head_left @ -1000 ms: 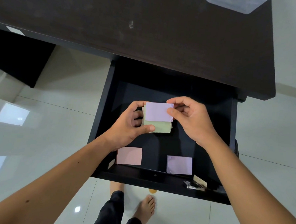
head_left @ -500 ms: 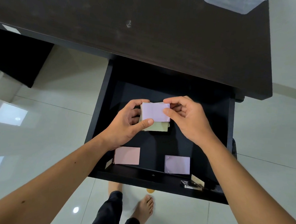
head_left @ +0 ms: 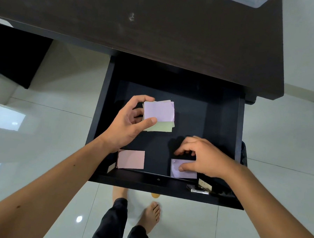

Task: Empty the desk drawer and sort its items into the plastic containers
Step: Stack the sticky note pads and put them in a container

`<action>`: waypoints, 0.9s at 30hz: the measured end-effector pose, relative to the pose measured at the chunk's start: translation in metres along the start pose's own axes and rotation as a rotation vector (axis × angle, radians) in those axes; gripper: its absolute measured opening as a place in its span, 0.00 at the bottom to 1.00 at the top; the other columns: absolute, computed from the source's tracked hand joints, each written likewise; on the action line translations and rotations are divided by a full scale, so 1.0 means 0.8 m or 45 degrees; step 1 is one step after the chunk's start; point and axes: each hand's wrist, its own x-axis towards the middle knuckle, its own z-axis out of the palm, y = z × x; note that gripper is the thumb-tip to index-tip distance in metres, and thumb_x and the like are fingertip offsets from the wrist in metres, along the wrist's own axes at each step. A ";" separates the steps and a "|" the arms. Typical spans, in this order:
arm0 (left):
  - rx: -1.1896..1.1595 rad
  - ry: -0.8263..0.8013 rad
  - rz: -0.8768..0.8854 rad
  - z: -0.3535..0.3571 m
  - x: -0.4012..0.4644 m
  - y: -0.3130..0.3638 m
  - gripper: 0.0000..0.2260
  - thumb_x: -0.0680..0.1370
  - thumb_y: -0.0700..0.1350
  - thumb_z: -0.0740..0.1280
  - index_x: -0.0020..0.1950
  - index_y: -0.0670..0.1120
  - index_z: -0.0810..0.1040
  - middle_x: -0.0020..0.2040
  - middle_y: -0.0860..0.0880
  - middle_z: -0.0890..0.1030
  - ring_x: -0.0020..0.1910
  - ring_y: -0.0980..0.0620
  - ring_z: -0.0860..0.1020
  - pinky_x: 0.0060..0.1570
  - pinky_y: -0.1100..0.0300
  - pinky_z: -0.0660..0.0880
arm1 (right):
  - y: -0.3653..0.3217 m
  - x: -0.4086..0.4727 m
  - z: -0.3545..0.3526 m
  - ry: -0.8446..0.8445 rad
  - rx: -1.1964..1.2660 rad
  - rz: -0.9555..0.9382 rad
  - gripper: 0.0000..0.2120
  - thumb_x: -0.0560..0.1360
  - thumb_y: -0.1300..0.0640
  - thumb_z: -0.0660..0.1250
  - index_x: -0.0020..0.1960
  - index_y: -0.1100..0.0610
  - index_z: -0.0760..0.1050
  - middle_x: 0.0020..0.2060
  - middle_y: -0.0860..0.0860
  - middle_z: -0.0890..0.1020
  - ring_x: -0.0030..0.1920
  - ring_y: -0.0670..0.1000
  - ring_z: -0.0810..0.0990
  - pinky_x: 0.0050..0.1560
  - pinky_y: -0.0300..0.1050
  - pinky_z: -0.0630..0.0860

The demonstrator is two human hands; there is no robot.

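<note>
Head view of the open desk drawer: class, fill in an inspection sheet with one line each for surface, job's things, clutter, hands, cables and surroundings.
Surface: dark wooden desk top, bare where visible, with the black open drawer pulled out below it.
Job's things: stack of lilac and green paper notes; loose lilac note and pink note on the drawer floor; corner of a clear plastic container on the desk.
Clutter: small metallic object at the drawer's front right corner.
Hands: left hand holds the stack; right hand touches the loose lilac note.
Cables: nothing seen.
Surroundings: glossy white tiled floor; person's bare feet.
</note>
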 end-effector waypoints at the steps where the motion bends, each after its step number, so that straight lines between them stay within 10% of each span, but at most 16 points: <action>1: 0.004 0.000 0.001 0.000 0.000 0.000 0.25 0.76 0.46 0.75 0.71 0.54 0.72 0.64 0.43 0.81 0.61 0.43 0.82 0.54 0.55 0.82 | 0.000 0.000 0.000 -0.007 -0.023 0.001 0.18 0.71 0.46 0.81 0.59 0.44 0.85 0.53 0.36 0.77 0.56 0.37 0.72 0.57 0.32 0.69; 14: 0.047 -0.034 0.013 -0.001 0.002 0.001 0.25 0.76 0.48 0.74 0.70 0.56 0.72 0.67 0.46 0.80 0.65 0.45 0.80 0.56 0.55 0.83 | -0.013 -0.012 -0.013 0.018 0.277 0.046 0.07 0.76 0.55 0.78 0.50 0.44 0.84 0.48 0.40 0.84 0.51 0.40 0.83 0.56 0.40 0.80; 27: 0.044 -0.088 0.017 0.000 0.002 -0.002 0.24 0.78 0.41 0.74 0.72 0.51 0.72 0.61 0.40 0.83 0.58 0.46 0.83 0.56 0.57 0.80 | -0.066 0.030 -0.077 0.704 0.917 -0.137 0.06 0.76 0.59 0.78 0.51 0.51 0.87 0.48 0.48 0.89 0.51 0.50 0.88 0.55 0.48 0.85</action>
